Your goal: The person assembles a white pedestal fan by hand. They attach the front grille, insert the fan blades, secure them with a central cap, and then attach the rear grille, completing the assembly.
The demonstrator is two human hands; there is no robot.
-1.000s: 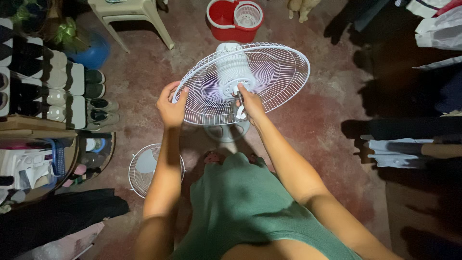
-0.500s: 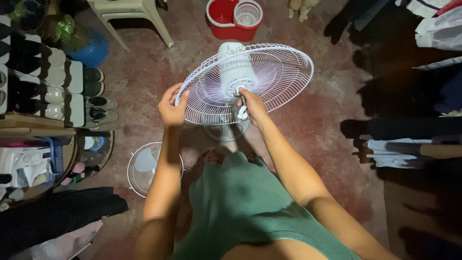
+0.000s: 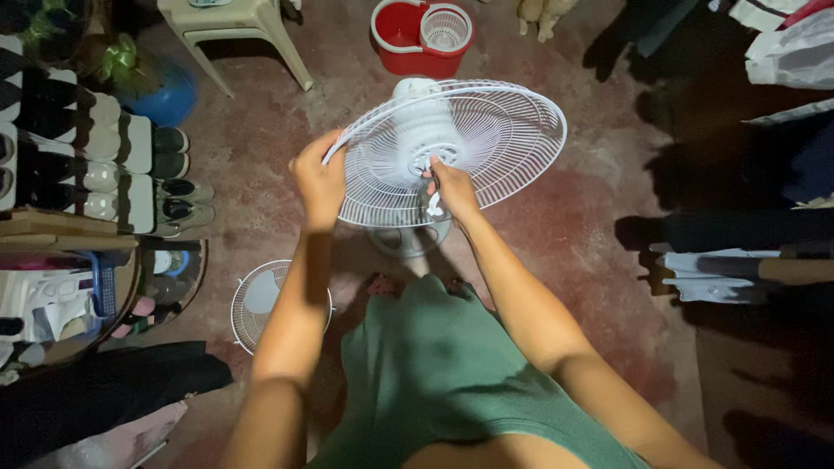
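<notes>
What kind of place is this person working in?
Most likely a home, perhaps a porch or utility corner. Rows of shoes line a rack, a red mop bucket and plastic stool stand on the bare reddish floor, and clothes hang nearby.

- One head-worn view, looking steeply down the person's torso.
- Close on the white fan guard (image 3: 452,148) at upper centre; floor all around.
</notes>
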